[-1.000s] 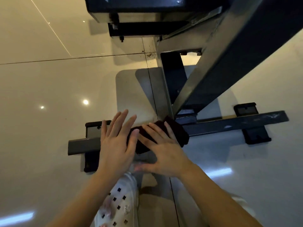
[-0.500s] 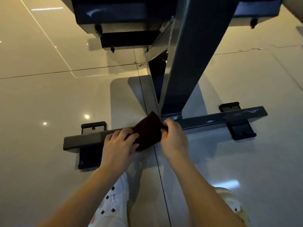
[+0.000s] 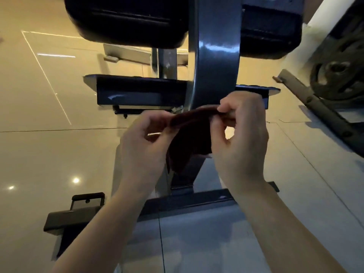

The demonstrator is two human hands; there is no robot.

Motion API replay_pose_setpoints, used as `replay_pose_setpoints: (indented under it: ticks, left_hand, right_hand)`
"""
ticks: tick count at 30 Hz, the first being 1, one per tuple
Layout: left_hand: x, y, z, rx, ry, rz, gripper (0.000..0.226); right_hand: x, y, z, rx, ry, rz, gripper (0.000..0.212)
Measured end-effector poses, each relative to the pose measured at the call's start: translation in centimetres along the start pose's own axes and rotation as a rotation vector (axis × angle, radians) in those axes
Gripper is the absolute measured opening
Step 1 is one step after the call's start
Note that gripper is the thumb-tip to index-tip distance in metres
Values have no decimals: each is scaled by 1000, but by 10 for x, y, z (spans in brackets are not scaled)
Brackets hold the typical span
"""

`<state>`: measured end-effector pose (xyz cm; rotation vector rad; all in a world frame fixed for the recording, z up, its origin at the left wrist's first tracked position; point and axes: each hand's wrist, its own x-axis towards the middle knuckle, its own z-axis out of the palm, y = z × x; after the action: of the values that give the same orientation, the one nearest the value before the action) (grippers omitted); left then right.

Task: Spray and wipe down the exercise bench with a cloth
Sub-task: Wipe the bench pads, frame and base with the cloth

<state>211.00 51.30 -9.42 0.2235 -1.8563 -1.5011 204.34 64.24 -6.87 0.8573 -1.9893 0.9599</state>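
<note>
Cloth [image 3: 190, 134] hung between both hands, in front of bench post [image 3: 216, 62] | left hand [image 3: 143, 148] pinched its left edge | right hand [image 3: 242, 138] pinched top right corner | base bar [image 3: 187, 201] below the grip

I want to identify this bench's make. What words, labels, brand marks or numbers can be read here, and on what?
None can be read.
Bench frame: no label shows.
Weight plate: any raised marking is too dark and blurred to read.
Cloth: no tag or print shows.
</note>
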Motion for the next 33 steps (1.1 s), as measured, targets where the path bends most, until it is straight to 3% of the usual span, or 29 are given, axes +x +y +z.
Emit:
replay_pose_setpoints:
  ticks: [2,5,8,11,16,19,25,33]
  left_hand:
    - [21,9,-2,90,42,63,29]
    - [36,8,-3,189,112,97,28]
    - [18,-4,7,98,235,-55,22]
    - [-23,-16,26,12,124,-220,20]
    - [-33,-9,56,-63,-28,-141,51]
    - [-17,4,63,-61,-34,-79,57]
    - [26,25,55,3,-15,-28,56]
    - [53,36,42,57,-128,-131,45]
  right_hand:
    - [10,-1,15,-29,17,-15,12]
    - [-3,4,36,-140,-113,-115,26]
    - [-10,17,37,-362,-239,-307,39]
    - [10,27,21,-511,-344,-506,37]
    - [60,31,-5,-535,-566,-732,35]
    - [71,30,-14,-518,-566,-688,38]
    - [108,9,-4,-406,-467,-381,37]
    - [89,27,9,-340,-434,-428,47]
